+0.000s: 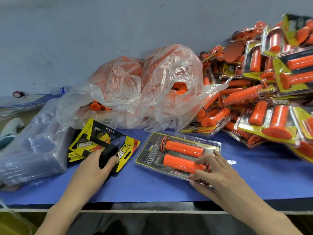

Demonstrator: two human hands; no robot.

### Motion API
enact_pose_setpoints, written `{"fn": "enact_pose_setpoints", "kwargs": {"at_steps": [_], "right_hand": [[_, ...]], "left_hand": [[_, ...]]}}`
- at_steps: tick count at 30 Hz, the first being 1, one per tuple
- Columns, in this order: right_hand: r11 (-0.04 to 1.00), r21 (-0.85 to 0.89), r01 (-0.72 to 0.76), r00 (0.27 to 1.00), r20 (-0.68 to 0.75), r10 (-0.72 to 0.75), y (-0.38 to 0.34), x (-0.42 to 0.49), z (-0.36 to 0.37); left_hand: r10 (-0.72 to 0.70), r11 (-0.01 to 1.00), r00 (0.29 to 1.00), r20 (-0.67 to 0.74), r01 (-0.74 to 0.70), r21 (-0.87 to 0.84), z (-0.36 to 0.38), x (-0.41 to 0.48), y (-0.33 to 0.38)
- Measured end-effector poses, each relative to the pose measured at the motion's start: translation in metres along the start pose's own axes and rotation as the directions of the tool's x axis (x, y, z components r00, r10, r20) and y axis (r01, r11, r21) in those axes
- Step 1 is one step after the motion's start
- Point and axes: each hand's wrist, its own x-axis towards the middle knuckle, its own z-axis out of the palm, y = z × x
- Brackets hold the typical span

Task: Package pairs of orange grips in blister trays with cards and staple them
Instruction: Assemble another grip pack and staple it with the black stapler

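R hand [216,174] fingers [202,161] pinch blister tray [149,155] near-right end | L hand [94,164] on cards [129,150], grip unclear

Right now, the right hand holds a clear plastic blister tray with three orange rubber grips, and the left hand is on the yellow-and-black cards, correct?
Not three: the head view shows two orange rubber grips in the clear plastic blister tray that the right hand holds. The left hand is on the yellow-and-black cards, as you said.

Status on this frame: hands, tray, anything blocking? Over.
Left hand on cards. Right hand pinches tray end, two grips seated. Bag and packs behind, not blocking.
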Motion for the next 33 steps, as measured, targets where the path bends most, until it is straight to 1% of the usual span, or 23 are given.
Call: {"fn": "enact_pose_setpoints", "kwargs": {"at_steps": [1, 3, 5, 7, 8, 9, 11, 13, 14, 15, 16, 17, 18, 20, 22, 23, 24, 25, 27, 28, 30, 31, 33], "right_hand": [[1.0, -0.002, -0.01, 1.0, -0.006, 0.01, -0.001, 0.0, 0.0], [1.0, -0.009, -0.021, 1.0, -0.008, 0.021, -0.002, 0.0, -0.001], [0.999, -0.008, -0.031, 1.0, 0.003, 0.031, -0.003, 0.001, -0.001], [0.999, 0.0, -0.038, 0.999, 0.012, 0.038, -0.003, 0.001, -0.002], [0.999, 0.004, -0.042, 0.999, 0.015, 0.042, -0.004, 0.001, -0.002], [0.999, 0.009, -0.045, 0.999, 0.018, 0.045, -0.004, 0.001, -0.002], [0.999, 0.02, -0.05, 0.999, 0.016, 0.05, -0.005, 0.001, -0.003], [0.998, 0.034, -0.058, 0.998, 0.008, 0.058, -0.006, 0.002, -0.005], [0.997, 0.04, -0.062, 0.998, 0.008, 0.062, -0.006, 0.002, -0.005], [0.997, 0.046, -0.065, 0.998, 0.011, 0.065, -0.007, 0.001, -0.006], [0.996, 0.049, -0.068, 0.998, 0.014, 0.067, -0.007, 0.001, -0.007], [0.996, 0.048, -0.07, 0.997, 0.017, 0.069, -0.008, 0.001, -0.007], [0.996, 0.044, -0.075, 0.997, 0.021, 0.074, -0.008, 0.001, -0.008], [0.995, 0.048, -0.088, 0.996, 0.024, 0.087, -0.009, 0.002, -0.009], [0.994, 0.058, -0.096, 0.995, 0.023, 0.095, -0.01, 0.002, -0.01], [0.994, 0.054, -0.096, 0.995, 0.024, 0.095, -0.01, 0.002, -0.011], [0.995, 0.042, -0.095, 0.995, 0.025, 0.094, -0.011, 0.002, -0.011], [0.995, 0.022, -0.093, 0.995, 0.024, 0.093, -0.012, 0.002, -0.011], [0.996, -0.016, -0.093, 0.996, 0.009, 0.093, -0.013, 0.001, -0.011], [0.995, -0.03, -0.095, 0.995, -0.008, 0.095, -0.014, 0.001, -0.011], [0.994, -0.055, -0.099, 0.994, -0.04, 0.097, -0.015, 0.001, -0.012], [0.993, -0.065, -0.098, 0.994, -0.05, 0.095, -0.015, 0.001, -0.012], [0.993, -0.066, -0.096, 0.994, -0.058, 0.092, -0.016, 0.0, -0.012]], "left_hand": [[0.009, 1.0, 0.999, 0.048, -0.009, -0.017, 0.0, -0.001, -0.001], [0.05, 0.997, 0.997, 0.061, -0.046, -0.061, -0.002, -0.003, -0.001], [0.063, 0.966, 0.996, 0.055, -0.047, -0.255, -0.011, -0.004, 0.001], [-0.004, 0.877, 0.999, 0.053, 0.029, -0.479, -0.024, -0.006, 0.008], [-0.051, 0.804, 0.995, 0.091, 0.095, -0.588, -0.031, -0.007, 0.011], [-0.094, 0.7, 0.979, 0.179, 0.193, -0.687, -0.036, -0.009, 0.014], [-0.13, 0.468, 0.903, 0.41, 0.421, -0.777, -0.046, -0.014, 0.021], [-0.154, 0.293, 0.779, 0.608, 0.624, -0.725, -0.054, -0.019, 0.026], [-0.132, 0.218, 0.72, 0.681, 0.691, -0.689, -0.057, -0.02, 0.029], [-0.103, 0.136, 0.675, 0.73, 0.737, -0.662, -0.06, -0.021, 0.03], [-0.075, 0.054, 0.652, 0.754, 0.758, -0.65, -0.062, -0.021, 0.032], [-0.057, -0.028, 0.653, 0.755, 0.755, -0.655, -0.065, -0.02, 0.035], [-0.058, -0.088, 0.678, 0.733, 0.728, -0.68, -0.066, -0.018, 0.037], [-0.029, -0.158, 0.725, 0.689, 0.677, -0.719, -0.069, -0.018, 0.042], [0.106, -0.158, 0.715, 0.691, 0.699, -0.698, -0.071, -0.023, 0.048], [0.166, -0.106, 0.69, 0.704, 0.722, -0.683, -0.068, -0.028, 0.056], [0.181, -0.03, 0.667, 0.723, 0.738, -0.674, -0.062, -0.032, 0.064], [0.172, 0.059, 0.654, 0.737, 0.74, -0.67, -0.053, -0.036, 0.073], [0.003, 0.257, 0.704, 0.71, 0.685, -0.681, -0.03, -0.046, 0.085], [-0.025, 0.346, 0.689, 0.724, 0.686, -0.641, -0.019, -0.053, 0.089], [0.019, 0.5, 0.605, 0.796, 0.683, -0.532, -0.007, -0.069, 0.1], [0.025, 0.533, 0.594, 0.804, 0.672, -0.513, -0.003, -0.072, 0.103], [-0.012, 0.553, 0.596, 0.803, 0.673, -0.492, 0.005, -0.071, 0.109]]}}
